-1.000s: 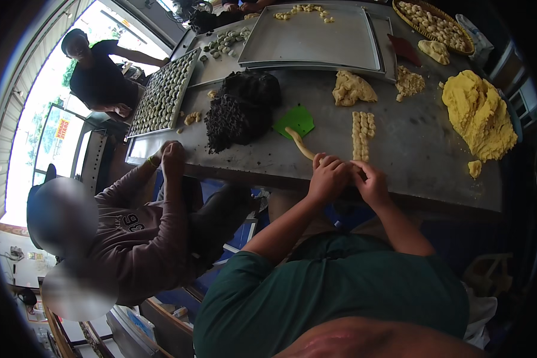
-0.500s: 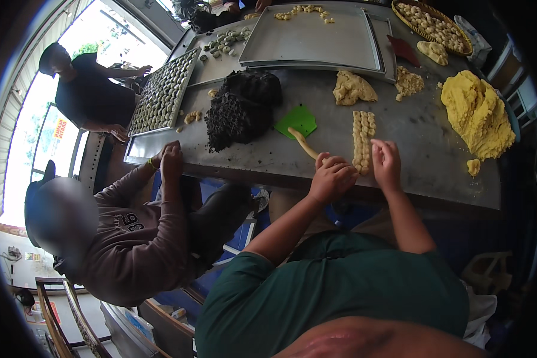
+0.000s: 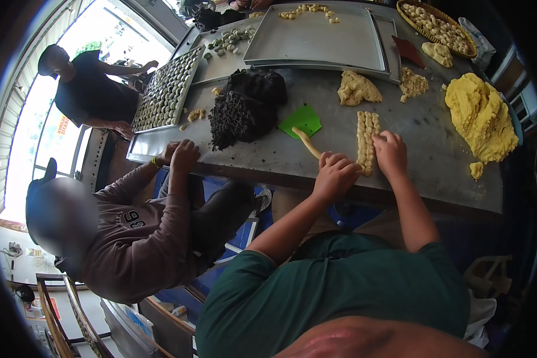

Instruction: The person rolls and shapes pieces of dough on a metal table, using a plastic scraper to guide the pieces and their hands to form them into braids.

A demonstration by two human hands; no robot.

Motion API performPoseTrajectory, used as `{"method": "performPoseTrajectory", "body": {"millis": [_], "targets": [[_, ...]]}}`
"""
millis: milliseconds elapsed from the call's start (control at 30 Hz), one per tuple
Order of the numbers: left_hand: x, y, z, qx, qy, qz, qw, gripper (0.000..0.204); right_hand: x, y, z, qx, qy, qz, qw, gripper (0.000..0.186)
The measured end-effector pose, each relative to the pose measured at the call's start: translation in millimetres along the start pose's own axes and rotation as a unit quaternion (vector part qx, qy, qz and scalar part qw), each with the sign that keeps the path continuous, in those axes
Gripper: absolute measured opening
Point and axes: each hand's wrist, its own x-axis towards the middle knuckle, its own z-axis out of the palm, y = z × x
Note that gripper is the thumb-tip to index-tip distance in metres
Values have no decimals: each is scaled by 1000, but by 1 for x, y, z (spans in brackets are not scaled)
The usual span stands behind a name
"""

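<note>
My left hand (image 3: 338,176) is closed around the near end of a pale dough rope (image 3: 306,142). The rope's far end lies on a bright green scraper (image 3: 304,119). To the right of that hand, small dough pieces (image 3: 364,140) lie in close rows on the metal table. My right hand (image 3: 391,155) is at the right side of these rows, its fingers curled together and touching the edge of the pieces. Whatever its fingertips may pinch is too small to make out.
Dark crumbly filling (image 3: 238,119) and a pale dough lump (image 3: 359,88) lie beyond my hands. A yellow dough mound (image 3: 480,119) stands right, near a basket of dough balls (image 3: 438,30). Metal trays (image 3: 316,45) are at the back. A seated person (image 3: 137,238) is at left, another stands farther.
My right hand has come in from slightly right of the rows to touch their edge, its fingers curling. My left hand stays on the dough rope. The view has shifted slightly.
</note>
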Motion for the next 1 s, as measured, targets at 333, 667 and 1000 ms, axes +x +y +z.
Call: {"method": "performPoseTrajectory", "body": {"millis": [333, 667, 1000], "targets": [[-3, -7, 1, -57, -3, -8, 998, 32, -50, -67, -19, 469, -118, 137, 864, 24], [-6, -12, 7, 15, -21, -28, 999, 26, -53, -73, -26, 386, -28, 82, 919, 14], [-7, -13, -2, -54, 45, 7, 998, 17, -56, -66, -16, 446, -65, 189, 873, 18]]}}
